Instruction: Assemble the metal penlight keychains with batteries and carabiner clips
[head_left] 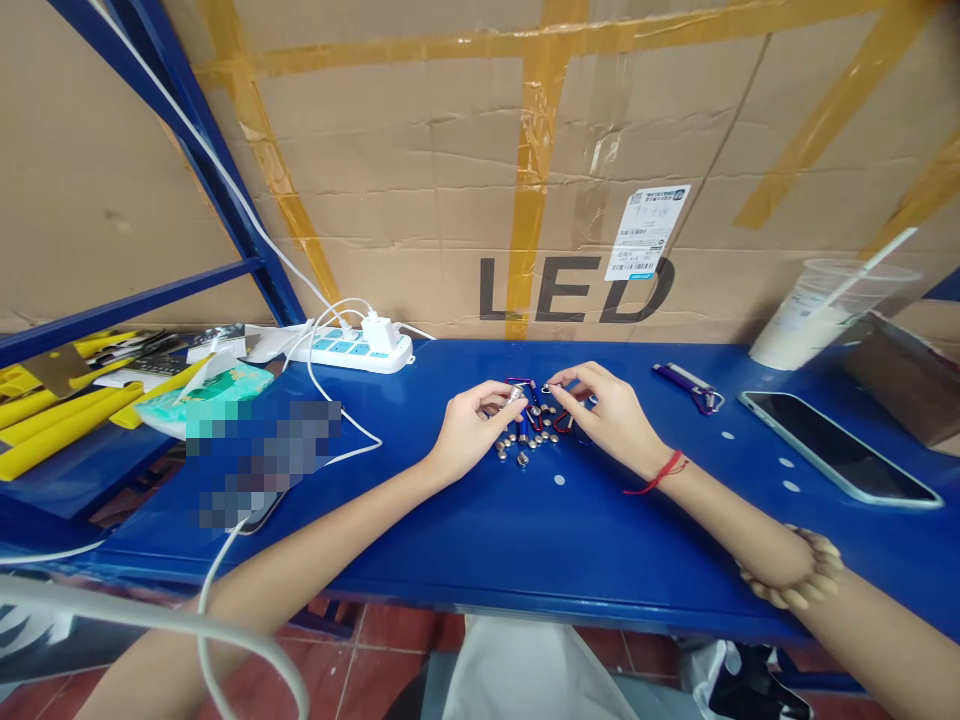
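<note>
My left hand [471,425] is closed round a small silver cylinder, a tiny keychain light [513,399], held just above the blue table [480,540]. My right hand [604,405] pinches a small dark part [546,388] close to the light's tip. Between and below the hands lies a cluster of several small round button cells and metal bits [529,440]. A red string is tied round my right wrist.
A white power strip [360,350] with plugged charger stands back left, its cable running to a phone [255,500]. A purple keychain light [686,385], a phone [836,445], a plastic cup [814,310] sit right. Yellow pieces [60,410] lie left. Cardboard box behind.
</note>
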